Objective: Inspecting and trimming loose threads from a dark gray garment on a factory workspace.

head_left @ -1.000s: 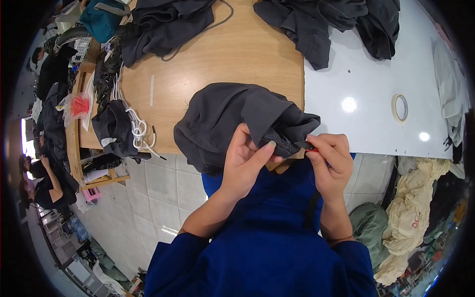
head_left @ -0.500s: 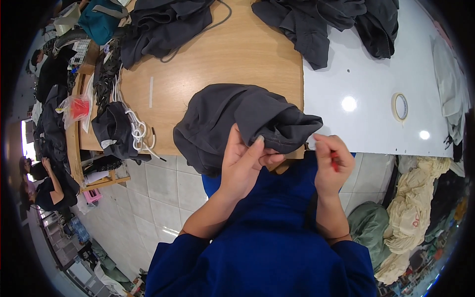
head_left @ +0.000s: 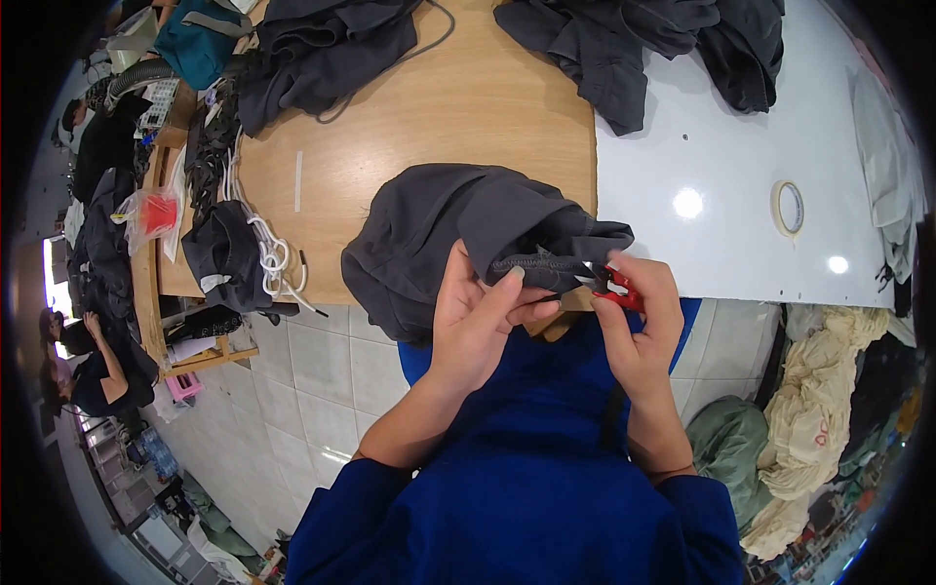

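Observation:
A dark grey garment [head_left: 419, 234] lies bunched on the near edge of the wooden table. My left hand [head_left: 478, 327] pinches its folded edge between thumb and fingers, and a stitched seam shows along that fold. In my right hand [head_left: 643, 327] is a pair of red-handled thread snips [head_left: 616, 290], held between thumb and fingers. The metal blades point left and sit right at the end of the seam; whether they touch the cloth I cannot tell.
More dark grey garments [head_left: 331, 58] lie at the far side, others [head_left: 624, 58] at the far right. A tape roll [head_left: 787, 208] rests on the white table. White cords [head_left: 273, 253] lie at the left. Cream cloth [head_left: 814, 409] is heaped low on the right. People work at far left.
My right hand has turned and brought the red snips leftward, with the blades now at the garment's seam. The fold has opened a little, showing more stitching. My left hand keeps its grip.

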Tool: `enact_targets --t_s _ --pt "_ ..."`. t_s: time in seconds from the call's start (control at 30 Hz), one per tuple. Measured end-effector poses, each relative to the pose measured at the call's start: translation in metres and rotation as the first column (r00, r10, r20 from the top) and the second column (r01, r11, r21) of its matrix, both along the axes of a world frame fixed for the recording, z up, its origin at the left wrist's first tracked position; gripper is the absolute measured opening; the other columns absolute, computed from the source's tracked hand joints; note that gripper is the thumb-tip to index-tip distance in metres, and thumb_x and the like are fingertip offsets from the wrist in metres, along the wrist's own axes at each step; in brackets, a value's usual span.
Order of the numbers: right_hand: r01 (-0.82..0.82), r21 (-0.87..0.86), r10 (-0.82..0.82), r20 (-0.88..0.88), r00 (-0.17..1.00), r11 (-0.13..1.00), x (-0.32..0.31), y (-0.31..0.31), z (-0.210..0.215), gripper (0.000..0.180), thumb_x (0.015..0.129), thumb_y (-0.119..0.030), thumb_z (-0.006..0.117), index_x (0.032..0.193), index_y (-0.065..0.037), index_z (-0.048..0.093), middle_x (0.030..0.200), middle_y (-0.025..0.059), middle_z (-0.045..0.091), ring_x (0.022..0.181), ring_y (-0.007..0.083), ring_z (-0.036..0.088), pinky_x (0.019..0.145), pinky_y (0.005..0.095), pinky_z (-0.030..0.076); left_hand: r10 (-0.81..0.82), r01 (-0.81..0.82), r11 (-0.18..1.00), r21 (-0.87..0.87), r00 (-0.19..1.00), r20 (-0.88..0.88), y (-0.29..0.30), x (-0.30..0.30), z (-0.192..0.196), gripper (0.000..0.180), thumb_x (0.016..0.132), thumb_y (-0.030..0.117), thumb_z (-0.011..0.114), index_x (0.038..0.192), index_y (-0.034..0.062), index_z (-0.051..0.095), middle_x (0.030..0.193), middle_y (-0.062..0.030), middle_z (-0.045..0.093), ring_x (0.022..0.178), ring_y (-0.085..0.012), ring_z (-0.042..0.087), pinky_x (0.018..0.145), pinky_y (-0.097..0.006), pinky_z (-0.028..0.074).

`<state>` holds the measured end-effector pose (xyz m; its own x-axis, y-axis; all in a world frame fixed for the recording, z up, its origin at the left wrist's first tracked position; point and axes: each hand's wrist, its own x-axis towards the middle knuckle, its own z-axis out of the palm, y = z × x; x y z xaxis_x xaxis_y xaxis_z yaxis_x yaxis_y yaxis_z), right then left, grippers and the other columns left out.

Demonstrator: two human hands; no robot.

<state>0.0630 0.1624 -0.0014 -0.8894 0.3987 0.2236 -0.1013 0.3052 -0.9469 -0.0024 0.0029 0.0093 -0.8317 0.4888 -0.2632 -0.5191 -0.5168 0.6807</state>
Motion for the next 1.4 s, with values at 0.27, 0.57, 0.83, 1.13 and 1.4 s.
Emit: enact_targets --t_s 0.27,0.57,0.83,1.13,1.4 --pt "0.086 0.396 -0.048 -0.104 0.993 0.914 -0.003 0.001 0.002 0.041 0.058 -0.007 0.076 0.097 -0.009 0.068 0.083 0.0032 0.055 0.067 0.0163 0.047 0.058 0.0256 0.038 -0.016 0.016 1.0 0.0 1.0 -0.016 -0.001 0.002 -0.002 0.03 0.093 0.005 0.044 0.119 0.0067 0.03 0.108 -0.0145 0.056 0.094 -0.0208 0.062 0.079 -0.031 0.054" --pt "0.095 0.442 -0.046 -0.12 0.992 0.892 -0.005 -0.003 0.002 0.038 0.058 -0.012 0.077 0.095 -0.01 0.07 0.079 0.002 0.055 0.064 0.0156 0.046 0.057 0.0265 0.035 -0.031 0.031 0.999 -0.008 0.999 -0.027 0.001 0.004 -0.001 0.032 0.092 0.003 0.043 0.122 0.0055 0.03 0.109 -0.015 0.055 0.095 -0.0212 0.062 0.08 -0.031 0.054" --pt "0.102 0.446 -0.051 -0.125 0.991 0.889 -0.005 -0.004 0.001 0.036 0.058 -0.012 0.076 0.094 -0.011 0.07 0.078 0.0014 0.055 0.064 0.0148 0.046 0.056 0.0263 0.034 -0.034 0.033 0.999 -0.027 0.999 -0.032 0.001 0.005 -0.001 0.031 0.092 0.003 0.043 0.121 0.0047 0.03 0.11 -0.0158 0.055 0.095 -0.0213 0.062 0.079 -0.03 0.053" --pt "0.113 0.337 -0.07 -0.137 0.988 0.935 -0.001 -0.005 -0.001 0.036 0.06 -0.006 0.076 0.095 -0.007 0.069 0.079 0.0037 0.056 0.065 0.0151 0.047 0.057 0.0245 0.037 -0.036 0.035 0.999 -0.036 0.998 -0.043 0.0 0.005 -0.003 0.031 0.092 0.004 0.043 0.121 0.0043 0.03 0.109 -0.0155 0.056 0.095 -0.0208 0.062 0.081 -0.031 0.053" --pt "0.0 0.111 0.008 -0.074 0.997 0.994 -0.006 -0.017 0.013 0.038 0.064 -0.004 0.076 0.1 -0.005 0.065 0.075 0.0056 0.053 0.061 0.0155 0.048 0.052 0.0231 0.039 -0.065 0.065 0.998 0.0 0.998 -0.01 -0.001 0.005 -0.003 0.034 0.094 0.01 0.042 0.125 0.0055 0.029 0.113 -0.0154 0.054 0.097 -0.022 0.061 0.084 -0.034 0.051"
